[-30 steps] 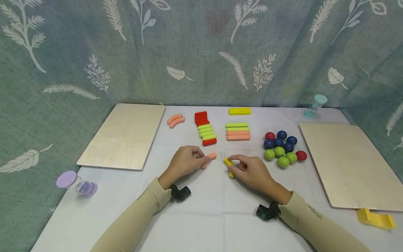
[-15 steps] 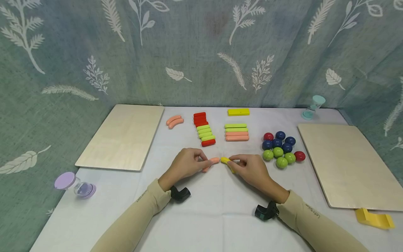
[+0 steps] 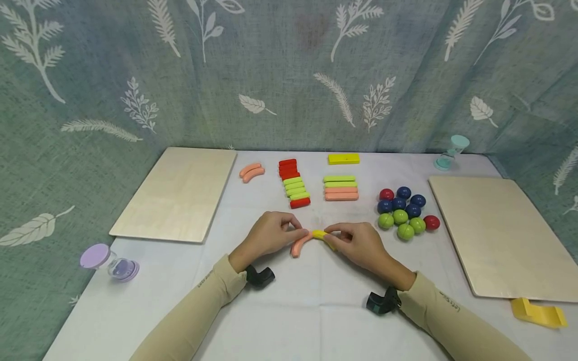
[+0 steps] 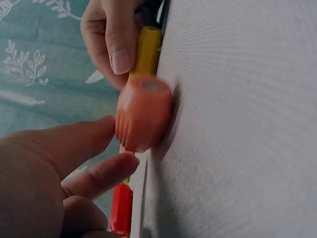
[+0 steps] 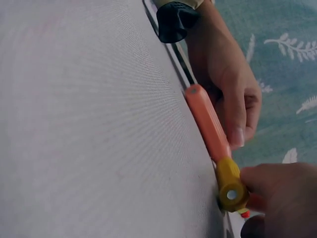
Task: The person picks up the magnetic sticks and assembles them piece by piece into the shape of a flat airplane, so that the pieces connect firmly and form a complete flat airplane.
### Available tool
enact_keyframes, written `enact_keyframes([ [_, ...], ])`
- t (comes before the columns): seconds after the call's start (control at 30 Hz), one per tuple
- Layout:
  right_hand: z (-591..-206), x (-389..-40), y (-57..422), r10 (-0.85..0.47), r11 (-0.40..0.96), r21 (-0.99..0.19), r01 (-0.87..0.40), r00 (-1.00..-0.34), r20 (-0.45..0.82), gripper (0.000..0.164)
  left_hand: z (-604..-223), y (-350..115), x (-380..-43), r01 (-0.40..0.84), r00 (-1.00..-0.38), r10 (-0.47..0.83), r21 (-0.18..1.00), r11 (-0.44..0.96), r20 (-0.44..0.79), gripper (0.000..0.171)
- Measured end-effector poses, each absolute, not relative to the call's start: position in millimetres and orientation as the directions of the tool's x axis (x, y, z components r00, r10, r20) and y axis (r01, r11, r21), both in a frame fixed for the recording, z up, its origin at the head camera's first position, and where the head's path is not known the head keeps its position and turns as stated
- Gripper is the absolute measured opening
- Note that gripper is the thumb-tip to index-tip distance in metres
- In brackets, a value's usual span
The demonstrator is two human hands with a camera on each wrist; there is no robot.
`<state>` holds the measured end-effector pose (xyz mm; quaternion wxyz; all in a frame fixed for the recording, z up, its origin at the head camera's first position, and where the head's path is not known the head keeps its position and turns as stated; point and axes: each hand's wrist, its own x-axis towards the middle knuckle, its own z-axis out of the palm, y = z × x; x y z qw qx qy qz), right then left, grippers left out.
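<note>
On the white cloth, my left hand [image 3: 271, 233] pinches a curved orange magnetic rod [image 3: 297, 247] at its far end, between thumb and fingertips. My right hand [image 3: 358, 244] holds a shorter-looking curved yellow magnetic rod [image 3: 318, 234], partly hidden by its fingers. The two rods meet end to end between the hands, forming a bent arch. In the left wrist view, the orange rod [image 4: 143, 114] points its free end at the camera, showing a small metal dot. The right wrist view shows the yellow rod [image 5: 231, 183] with a similar dot, lined up with the orange rod [image 5: 208, 121].
Behind the hands lie red and lime rods [image 3: 295, 186], straight lime and orange rods [image 3: 340, 184], a yellow bar [image 3: 343, 159] and two curved orange rods [image 3: 252, 172]. Several coloured balls [image 3: 399, 204] sit right. Wooden boards [image 3: 178, 193] [image 3: 501, 235] and sand timers [image 3: 110, 261] [image 3: 451, 152] flank them.
The yellow rod has moved left and turned, and the orange rod has swung so its far end meets it. The rods were apart and now touch end to end.
</note>
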<state>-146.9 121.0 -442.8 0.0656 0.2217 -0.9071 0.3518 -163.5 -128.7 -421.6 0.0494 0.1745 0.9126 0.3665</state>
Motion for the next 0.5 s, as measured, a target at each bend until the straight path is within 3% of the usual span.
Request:
enact_keyframes([
  [0.17,-443.5,-146.4,121.2,-0.446,0.602,-0.609,-0.516,-0.850,0.280,0.021,-421.5,-126.6,-162.1,0.324,-0.898,0.440,0.710,0.625,0.022,0.012],
  [0.3,-443.8,-146.5,121.0,-0.444,0.569,-0.630,-0.529,-0.842,0.306,0.019,-422.0,-122.7,-160.3,0.373,-0.869,0.494,0.699,0.610,0.032,0.014],
  [0.5,-444.6,-146.8,121.2,-0.400,0.560,-0.653,-0.510,-0.856,0.327,0.014,-422.6,-122.8,-160.5,0.337,-0.896,0.443,0.693,0.637,0.028,0.011],
])
